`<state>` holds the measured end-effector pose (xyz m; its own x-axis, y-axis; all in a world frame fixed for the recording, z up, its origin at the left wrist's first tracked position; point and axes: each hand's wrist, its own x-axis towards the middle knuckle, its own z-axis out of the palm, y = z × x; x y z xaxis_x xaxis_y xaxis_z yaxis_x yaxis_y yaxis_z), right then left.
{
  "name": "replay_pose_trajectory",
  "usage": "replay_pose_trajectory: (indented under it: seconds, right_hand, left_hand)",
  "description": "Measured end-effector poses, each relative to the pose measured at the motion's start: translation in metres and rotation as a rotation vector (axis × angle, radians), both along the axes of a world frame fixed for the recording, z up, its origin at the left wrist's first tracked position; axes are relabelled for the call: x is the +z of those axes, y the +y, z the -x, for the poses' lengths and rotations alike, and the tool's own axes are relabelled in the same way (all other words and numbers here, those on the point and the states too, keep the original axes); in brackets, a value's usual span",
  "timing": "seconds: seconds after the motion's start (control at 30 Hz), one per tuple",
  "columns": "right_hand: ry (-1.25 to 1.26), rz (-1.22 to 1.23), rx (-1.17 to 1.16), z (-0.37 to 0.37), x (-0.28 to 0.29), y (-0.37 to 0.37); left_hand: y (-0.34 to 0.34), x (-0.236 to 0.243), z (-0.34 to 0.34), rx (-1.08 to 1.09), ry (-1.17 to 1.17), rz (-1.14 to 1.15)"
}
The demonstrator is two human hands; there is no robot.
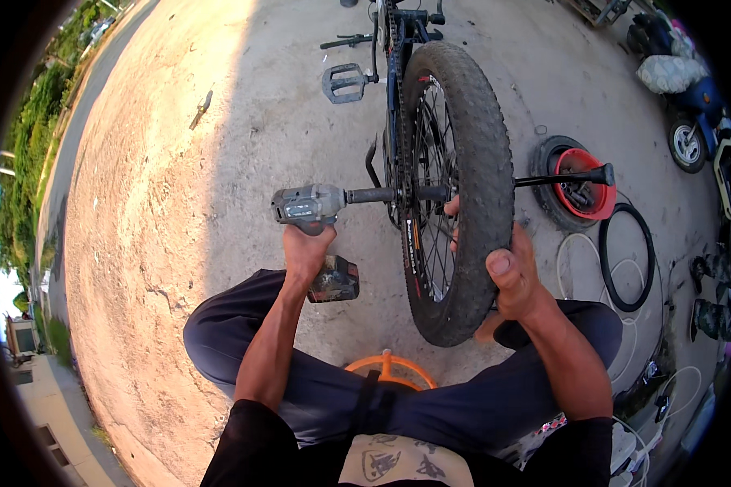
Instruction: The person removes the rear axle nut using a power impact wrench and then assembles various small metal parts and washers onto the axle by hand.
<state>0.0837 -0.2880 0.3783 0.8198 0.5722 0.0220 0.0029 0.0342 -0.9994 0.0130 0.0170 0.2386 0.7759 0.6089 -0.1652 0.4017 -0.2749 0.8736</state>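
My left hand [304, 253] is wrapped round the grip of a grey cordless impact wrench [309, 201], its battery below my wrist. The wrench's long socket reaches right to the hub area of a fat-tyred bicycle wheel [467, 130]; the exact contact is hidden behind spokes and frame. My right hand [516, 280] grips the tyre's near right side, thumb on the tread and fingertips showing through the spokes. The wheel sits in a dark blue bicycle frame [395, 73], with a chain and a flat pedal [346, 84] farther off.
Right of the wheel, a black bar [568, 176] juts over a red bowl [599, 195] of tools set in a loose tyre [547, 158]. A black ring [611, 284] and pale hose lie nearby. A blue scooter [698, 105] stands far right. Between my legs shows an orange stool [387, 359].
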Motion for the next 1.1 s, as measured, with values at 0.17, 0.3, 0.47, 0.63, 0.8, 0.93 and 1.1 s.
replay_pose_trajectory:
  seconds: [0.17,0.3,0.47,0.63,0.8,0.93,1.1]
  right_hand:
    - [0.005,0.003,-0.017,-0.001,-0.003,-0.002]
    - [0.018,0.004,-0.014,-0.003,-0.002,-0.001]
    - [0.007,0.027,-0.016,-0.002,0.001,0.001]
    - [-0.013,0.043,-0.002,-0.003,0.002,0.003]
    - [0.026,0.020,-0.017,-0.003,-0.001,0.002]
    - [0.065,-0.014,-0.042,-0.004,-0.002,0.000]
    - [0.026,0.028,-0.023,-0.006,0.000,0.000]
  left_hand:
    - [0.003,-0.003,-0.003,0.006,-0.002,-0.021]
    - [0.006,0.008,-0.007,-0.026,0.017,-0.057]
    - [0.002,0.008,-0.003,-0.009,0.050,-0.054]
    - [0.004,0.000,-0.003,0.015,-0.089,-0.039]
    - [0.008,0.000,-0.004,-0.024,-0.038,-0.067]
    - [0.013,-0.002,-0.007,-0.041,-0.017,-0.103]
    - [0.010,-0.008,-0.004,-0.044,-0.110,-0.070]
